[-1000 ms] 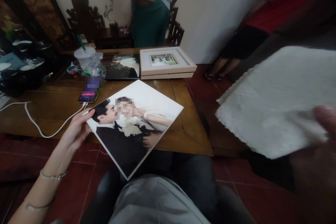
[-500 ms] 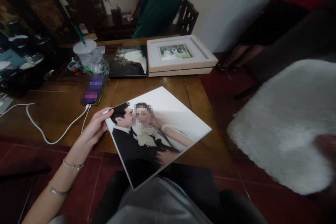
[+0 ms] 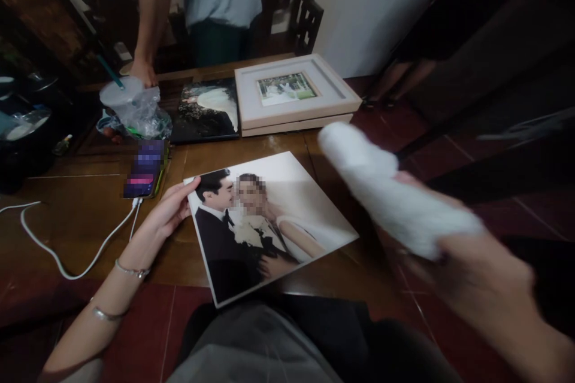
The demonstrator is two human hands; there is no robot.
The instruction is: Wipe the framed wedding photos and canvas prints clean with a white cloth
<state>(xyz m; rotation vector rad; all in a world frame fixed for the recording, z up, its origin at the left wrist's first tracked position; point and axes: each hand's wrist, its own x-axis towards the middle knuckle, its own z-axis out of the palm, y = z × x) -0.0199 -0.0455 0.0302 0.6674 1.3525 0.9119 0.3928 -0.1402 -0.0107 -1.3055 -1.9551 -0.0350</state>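
Observation:
My left hand (image 3: 174, 206) grips the left corner of a square photo panel (image 3: 269, 233), its thumb on the front face. The panel shows a couple in wedding clothes and is tilted up over the table's near edge. To the right of the panel, apart from it, my right hand (image 3: 480, 269) is closed round a folded white fluffy cloth (image 3: 381, 188). Hand and cloth are blurred by motion.
On the wooden table (image 3: 202, 167) lie a phone (image 3: 147, 169) on a white cable (image 3: 58, 263), a dark photo panel (image 3: 209, 109), a light wooden picture frame (image 3: 327, 96) and a cup (image 3: 120, 93) beside clear plastic. A person's hand (image 3: 144, 73) reaches behind the cup.
The white cloth, spread wide at the right before, is now bunched and nearer the photo panel, with my right hand plainly in view. The person opposite now leans a hand down toward the table.

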